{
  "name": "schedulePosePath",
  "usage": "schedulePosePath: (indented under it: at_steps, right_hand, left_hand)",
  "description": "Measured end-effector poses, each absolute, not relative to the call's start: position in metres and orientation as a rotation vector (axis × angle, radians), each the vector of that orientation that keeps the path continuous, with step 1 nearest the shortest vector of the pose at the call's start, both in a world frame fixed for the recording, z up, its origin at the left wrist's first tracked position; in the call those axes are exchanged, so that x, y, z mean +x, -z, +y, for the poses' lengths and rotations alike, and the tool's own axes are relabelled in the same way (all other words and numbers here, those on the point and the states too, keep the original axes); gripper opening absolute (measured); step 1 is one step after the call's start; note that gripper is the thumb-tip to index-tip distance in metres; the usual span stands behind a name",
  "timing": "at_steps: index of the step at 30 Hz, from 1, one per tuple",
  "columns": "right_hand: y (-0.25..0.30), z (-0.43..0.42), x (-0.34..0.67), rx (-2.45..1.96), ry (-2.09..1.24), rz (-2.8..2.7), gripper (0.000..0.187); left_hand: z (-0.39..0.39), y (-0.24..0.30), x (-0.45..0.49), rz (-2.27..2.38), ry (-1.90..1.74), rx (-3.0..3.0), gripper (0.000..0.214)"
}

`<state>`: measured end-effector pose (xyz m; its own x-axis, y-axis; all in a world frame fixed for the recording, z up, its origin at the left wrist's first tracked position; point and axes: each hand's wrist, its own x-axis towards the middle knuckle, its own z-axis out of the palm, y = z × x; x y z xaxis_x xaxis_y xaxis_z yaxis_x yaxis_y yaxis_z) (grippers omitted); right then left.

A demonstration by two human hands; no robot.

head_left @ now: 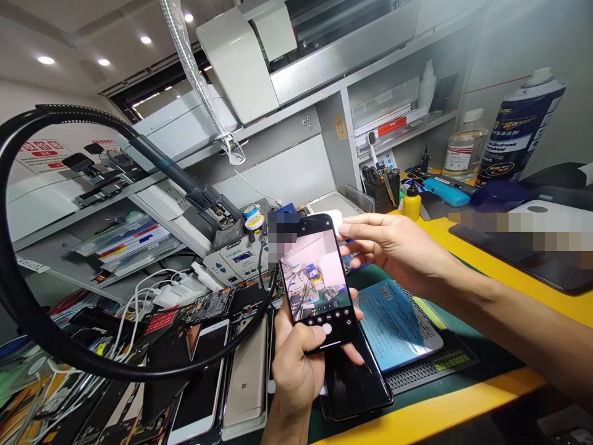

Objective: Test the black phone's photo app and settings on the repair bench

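**Black smartphone gripped in my left hand, camera screen showing**

My left hand is closed around a black smartphone, fingers wrapped behind it with their tips showing past its right edge and my thumb lying across the lower part of the screen. I hold the phone up above the bench, its screen showing a camera view of the cluttered workbench. My right hand is open, fingers stretched out and slightly curved, the fingertips just beside the phone's upper right edge; I cannot tell if they touch it. A pixelated patch hides the area at the phone's upper left corner.

Below it, a second black smartphone lies beside a device under blue printed film on a green mat. Further left lie a champagne Mi phone and a white phone, with a soldering station behind them. A black gooseneck arm curves across the left of the view, and a spray can stands at the far right beyond a yellow bench
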<state>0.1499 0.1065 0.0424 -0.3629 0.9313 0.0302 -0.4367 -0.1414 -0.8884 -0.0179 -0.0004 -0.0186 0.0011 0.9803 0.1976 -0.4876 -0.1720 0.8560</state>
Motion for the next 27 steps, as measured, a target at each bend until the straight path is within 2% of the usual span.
schedulePosePath:
  at_steps: [8, 18, 27]
  right_hand:
    - [-0.0428, 0.1034, 0.1516, -0.623, -1.743, -1.066, 0.012]
    - [-0.0429, 0.1037, 0.1508, -0.638, -1.712, -1.090, 0.012]
    - [-0.0437, 0.1025, 0.1510, -0.633, -1.704, -1.098, 0.014]
  left_hand:
    - [-0.0037, 0.0089, -0.0121, 0.804, -1.484, 0.950, 0.076]
    - [0.0017, 0.0158, -0.0150, 0.676, -1.490, 1.000, 0.069]
    - [-0.0009, 0.0174, -0.0166, 0.680, -1.496, 1.017, 0.045]
